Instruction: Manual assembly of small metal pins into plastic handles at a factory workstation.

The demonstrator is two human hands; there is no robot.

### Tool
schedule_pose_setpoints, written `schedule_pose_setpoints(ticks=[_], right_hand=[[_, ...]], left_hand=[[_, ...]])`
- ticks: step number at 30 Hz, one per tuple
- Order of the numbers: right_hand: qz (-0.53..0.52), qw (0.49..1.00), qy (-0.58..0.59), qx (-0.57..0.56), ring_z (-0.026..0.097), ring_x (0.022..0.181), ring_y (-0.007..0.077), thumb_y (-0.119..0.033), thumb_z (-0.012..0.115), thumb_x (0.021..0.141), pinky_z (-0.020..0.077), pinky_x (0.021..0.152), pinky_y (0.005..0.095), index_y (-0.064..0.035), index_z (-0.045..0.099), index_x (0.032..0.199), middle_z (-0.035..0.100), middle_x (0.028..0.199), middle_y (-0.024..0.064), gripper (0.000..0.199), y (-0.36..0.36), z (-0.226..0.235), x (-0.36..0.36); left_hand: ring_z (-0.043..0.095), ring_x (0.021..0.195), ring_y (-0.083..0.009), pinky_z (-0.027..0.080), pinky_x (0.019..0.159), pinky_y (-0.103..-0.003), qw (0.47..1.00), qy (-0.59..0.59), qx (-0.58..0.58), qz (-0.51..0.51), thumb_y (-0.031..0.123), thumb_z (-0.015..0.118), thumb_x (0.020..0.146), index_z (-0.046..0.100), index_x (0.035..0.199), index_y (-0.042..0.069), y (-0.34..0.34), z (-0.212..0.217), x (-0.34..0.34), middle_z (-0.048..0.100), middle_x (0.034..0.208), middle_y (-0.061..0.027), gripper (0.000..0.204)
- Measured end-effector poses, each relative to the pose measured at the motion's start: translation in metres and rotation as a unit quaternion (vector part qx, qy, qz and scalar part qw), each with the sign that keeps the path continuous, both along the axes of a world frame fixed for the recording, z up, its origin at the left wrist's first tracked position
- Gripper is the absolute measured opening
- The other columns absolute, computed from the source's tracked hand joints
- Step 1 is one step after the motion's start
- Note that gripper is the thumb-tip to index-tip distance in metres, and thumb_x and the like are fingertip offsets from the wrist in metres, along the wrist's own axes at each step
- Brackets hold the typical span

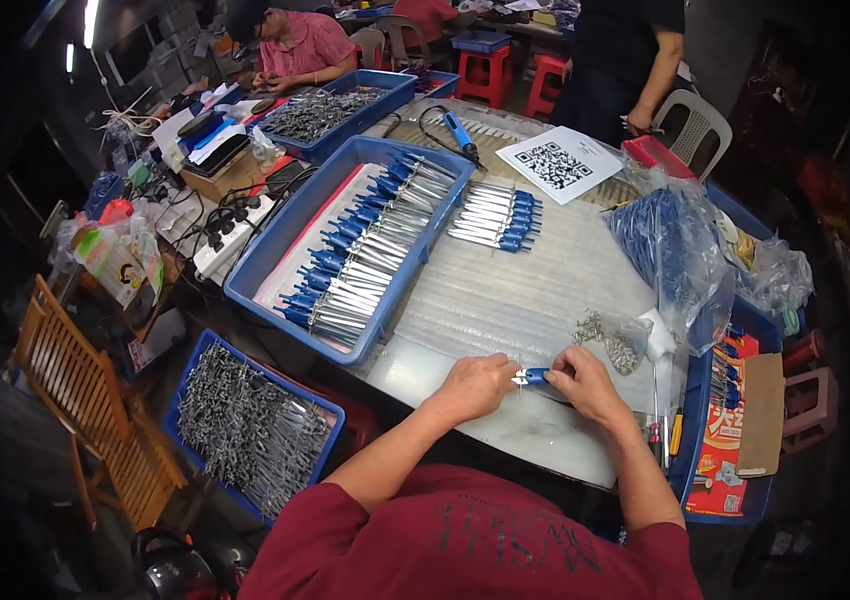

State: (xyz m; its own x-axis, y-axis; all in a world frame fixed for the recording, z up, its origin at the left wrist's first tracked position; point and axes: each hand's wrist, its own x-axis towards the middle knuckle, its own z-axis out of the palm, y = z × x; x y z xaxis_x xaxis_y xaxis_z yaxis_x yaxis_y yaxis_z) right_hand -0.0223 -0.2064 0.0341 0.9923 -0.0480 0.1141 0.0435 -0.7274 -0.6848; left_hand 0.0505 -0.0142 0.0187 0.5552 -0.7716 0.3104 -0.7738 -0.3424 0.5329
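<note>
My left hand [475, 388] is closed around the metal end of a metal piece with a blue plastic end [534, 376], just over the near edge of the table. My right hand [585, 382] pinches the blue end between thumb and fingers. A thin metal pin seems to cross the piece beside my left fingers. Beyond my right hand lies a small heap of small metal parts [617, 340] on and around clear plastic. Similar pieces with blue ends [497, 217] lie in a bundle farther up the table.
Left of the work surface [445, 335] stands a blue tray [382, 325] of blue-ended metal pieces. Another blue tray [330, 470] of metal parts sits lower left. Bagged blue parts [660, 240], screwdrivers [676, 432] and a blue bin [685, 470] are at right. Two people [307, 48] [617, 70] are beyond.
</note>
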Motion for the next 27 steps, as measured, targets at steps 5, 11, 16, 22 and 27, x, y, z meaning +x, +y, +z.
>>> schedule_pose_setpoints(ticks=[5,11,16,22,27], right_hand=[[-0.005,0.987,0.048,0.152,0.043,0.066,0.0068,-0.016,0.060,0.078,0.0361,0.056,0.0222,-0.0003,0.057,0.087,0.050,0.072,-0.0014,0.019,-0.001,0.000,-0.007],[0.002,0.963,0.114,0.246,0.041,0.060,0.0041,-0.018,0.052,0.085,0.0339,0.054,0.0185,0.0014,0.060,0.089,0.050,0.067,-0.0043,0.022,0.013,0.009,-0.012],[-0.014,0.938,0.145,0.314,0.040,0.063,0.0041,-0.020,0.048,0.087,0.0340,0.056,0.0198,0.0028,0.060,0.089,0.049,0.068,-0.0049,0.026,0.020,0.028,-0.017],[-0.005,0.943,0.130,0.307,0.043,0.065,0.0046,-0.018,0.050,0.086,0.0358,0.058,0.0198,0.0030,0.061,0.088,0.052,0.071,-0.0037,0.024,0.018,0.025,-0.018],[-0.005,0.945,0.087,0.314,0.046,0.069,0.0051,-0.013,0.052,0.084,0.0381,0.061,0.0198,0.0033,0.061,0.087,0.055,0.074,-0.0027,0.018,0.024,0.022,-0.022]], left_hand=[[0.055,0.063,-0.0298,0.045,0.054,-0.038,1.000,-0.015,-0.021,-0.007,0.012,0.062,0.069,0.056,0.085,0.005,0.000,0.005,-0.004,0.053,0.071,-0.0099,0.018],[0.055,0.064,-0.0303,0.044,0.054,-0.038,0.999,0.006,-0.034,-0.025,0.011,0.062,0.070,0.056,0.085,0.006,0.004,0.015,-0.008,0.053,0.070,-0.0098,0.018],[0.054,0.063,-0.0302,0.044,0.054,-0.038,0.998,0.019,-0.044,-0.041,0.011,0.062,0.070,0.056,0.086,0.006,0.010,0.023,-0.008,0.052,0.070,-0.0094,0.018],[0.054,0.062,-0.0285,0.043,0.052,-0.036,0.998,-0.002,-0.042,-0.043,0.010,0.062,0.070,0.055,0.085,0.005,0.012,0.031,-0.012,0.051,0.068,-0.0089,0.017],[0.054,0.059,-0.0251,0.043,0.049,-0.035,0.996,-0.078,-0.031,-0.023,0.010,0.063,0.067,0.054,0.084,0.005,0.014,0.033,-0.018,0.049,0.066,-0.0075,0.020]])
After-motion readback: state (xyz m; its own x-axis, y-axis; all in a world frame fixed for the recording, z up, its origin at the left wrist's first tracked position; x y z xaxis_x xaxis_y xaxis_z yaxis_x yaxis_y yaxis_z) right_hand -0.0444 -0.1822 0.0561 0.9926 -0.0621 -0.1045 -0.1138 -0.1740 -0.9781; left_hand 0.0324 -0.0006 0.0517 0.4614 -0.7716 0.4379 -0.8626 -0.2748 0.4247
